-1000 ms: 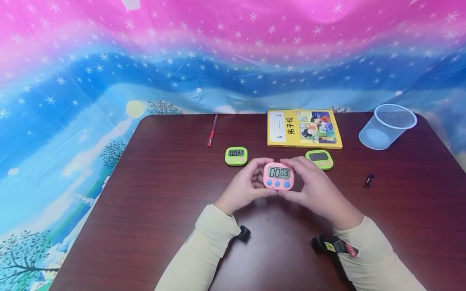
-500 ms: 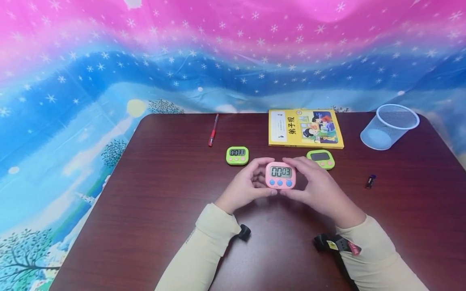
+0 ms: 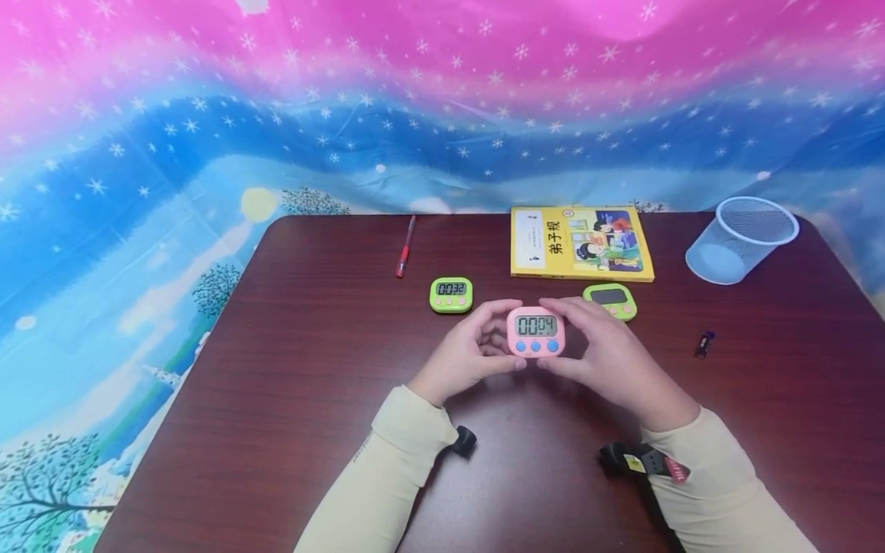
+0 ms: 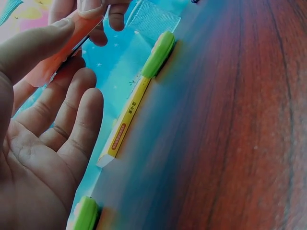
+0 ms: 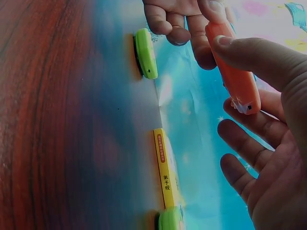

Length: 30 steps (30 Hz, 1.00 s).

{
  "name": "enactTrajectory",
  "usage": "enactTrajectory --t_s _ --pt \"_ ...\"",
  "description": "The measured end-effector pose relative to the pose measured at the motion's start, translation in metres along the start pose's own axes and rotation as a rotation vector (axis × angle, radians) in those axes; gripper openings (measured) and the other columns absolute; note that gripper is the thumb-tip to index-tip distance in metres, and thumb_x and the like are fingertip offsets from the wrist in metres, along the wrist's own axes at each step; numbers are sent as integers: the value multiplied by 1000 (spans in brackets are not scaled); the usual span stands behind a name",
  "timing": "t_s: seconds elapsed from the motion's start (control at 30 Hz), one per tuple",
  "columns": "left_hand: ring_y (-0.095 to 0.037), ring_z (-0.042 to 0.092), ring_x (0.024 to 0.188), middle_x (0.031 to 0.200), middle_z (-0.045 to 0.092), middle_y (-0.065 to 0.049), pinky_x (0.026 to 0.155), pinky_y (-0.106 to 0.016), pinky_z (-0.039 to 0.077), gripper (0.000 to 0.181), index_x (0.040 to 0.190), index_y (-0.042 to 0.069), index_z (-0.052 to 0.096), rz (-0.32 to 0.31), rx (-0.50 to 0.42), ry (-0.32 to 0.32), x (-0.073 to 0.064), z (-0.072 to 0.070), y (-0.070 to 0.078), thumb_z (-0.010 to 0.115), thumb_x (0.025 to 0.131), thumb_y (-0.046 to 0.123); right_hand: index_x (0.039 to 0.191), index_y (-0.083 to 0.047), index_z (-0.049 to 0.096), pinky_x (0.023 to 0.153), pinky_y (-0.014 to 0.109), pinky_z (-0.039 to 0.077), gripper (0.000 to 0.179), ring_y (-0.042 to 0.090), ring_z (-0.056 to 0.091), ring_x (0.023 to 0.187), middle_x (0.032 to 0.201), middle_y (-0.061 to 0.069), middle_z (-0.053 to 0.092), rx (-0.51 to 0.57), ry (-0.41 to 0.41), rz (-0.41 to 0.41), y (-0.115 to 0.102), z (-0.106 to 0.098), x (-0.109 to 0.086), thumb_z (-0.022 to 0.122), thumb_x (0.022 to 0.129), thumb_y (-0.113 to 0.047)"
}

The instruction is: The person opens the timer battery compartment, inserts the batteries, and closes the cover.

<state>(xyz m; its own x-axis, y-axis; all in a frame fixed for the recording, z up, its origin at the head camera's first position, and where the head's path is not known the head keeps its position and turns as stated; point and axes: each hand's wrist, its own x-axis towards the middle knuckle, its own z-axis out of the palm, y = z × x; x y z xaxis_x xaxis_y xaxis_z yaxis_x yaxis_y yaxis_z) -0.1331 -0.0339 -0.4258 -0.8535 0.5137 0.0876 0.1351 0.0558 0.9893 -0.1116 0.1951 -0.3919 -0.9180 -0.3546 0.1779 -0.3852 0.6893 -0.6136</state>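
Note:
A pink digital timer (image 3: 535,333) with blue buttons is held up above the table, its screen reading 00 04. My left hand (image 3: 466,349) pinches its left side between thumb and fingers. From the other side my right hand (image 3: 608,353) grips the right edge, thumb underneath and forefinger on top. In the right wrist view the pink timer (image 5: 235,72) appears edge-on between both hands. A green timer (image 3: 452,296) showing 00 32 lies beyond my left hand. Another green timer (image 3: 610,301), its screen blank, lies behind my right hand, which partly covers it.
A yellow book (image 3: 582,244) lies at the table's back edge, with a red pen (image 3: 406,247) to its left. At the back right a white mesh basket (image 3: 741,240) stands. A small dark battery-like object (image 3: 704,344) lies to the right of my right hand.
The pink timer's display has gone from 03 to 04, and the left green timer's from 31 to 32. Both hands keep their grip; the pink timer has shifted slightly right in view.

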Motion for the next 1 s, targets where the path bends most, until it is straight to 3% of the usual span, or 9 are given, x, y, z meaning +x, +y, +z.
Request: enactTrajectory --t_s 0.27,0.43,0.57,0.77,1.0 --pt "-16 68 91 109 69 -8 81 -31 60 75 147 15 46 -30 39 9 2 -2 -7 82 82 3 143 -9 53 98 59 50 82 35 52 122 134 14 58 6 -7 39 5 -2 1 92 72 -17" --pt "-17 69 87 110 71 -8 73 -28 58 71 146 14 48 -60 36 42 3 -3 -18 80 84 2 145 -10 51 100 61 46 81 38 48 124 140 17 54 10 6 101 14 -8 4 91 75 -22" --pt "-18 69 90 110 71 -9 78 -27 58 67 144 10 49 -75 7 53 3 -3 -28 80 84 2 145 -9 51 101 61 43 81 38 47 121 139 17 54 2 15 132 23 -5 8 89 77 -29" --pt "-19 67 93 109 72 -9 80 -27 58 57 137 10 55 -89 -10 77 4 -4 -32 78 86 3 143 -5 52 104 60 30 80 39 49 123 135 18 59 -107 8 68 36 9 24 88 78 -34" --pt "-17 66 90 107 71 -7 79 -27 59 51 133 5 57 -124 -49 96 4 -7 -32 76 87 0 145 -4 50 108 58 36 82 39 49 127 138 18 57 -188 -83 56 48 15 54 86 79 -37"
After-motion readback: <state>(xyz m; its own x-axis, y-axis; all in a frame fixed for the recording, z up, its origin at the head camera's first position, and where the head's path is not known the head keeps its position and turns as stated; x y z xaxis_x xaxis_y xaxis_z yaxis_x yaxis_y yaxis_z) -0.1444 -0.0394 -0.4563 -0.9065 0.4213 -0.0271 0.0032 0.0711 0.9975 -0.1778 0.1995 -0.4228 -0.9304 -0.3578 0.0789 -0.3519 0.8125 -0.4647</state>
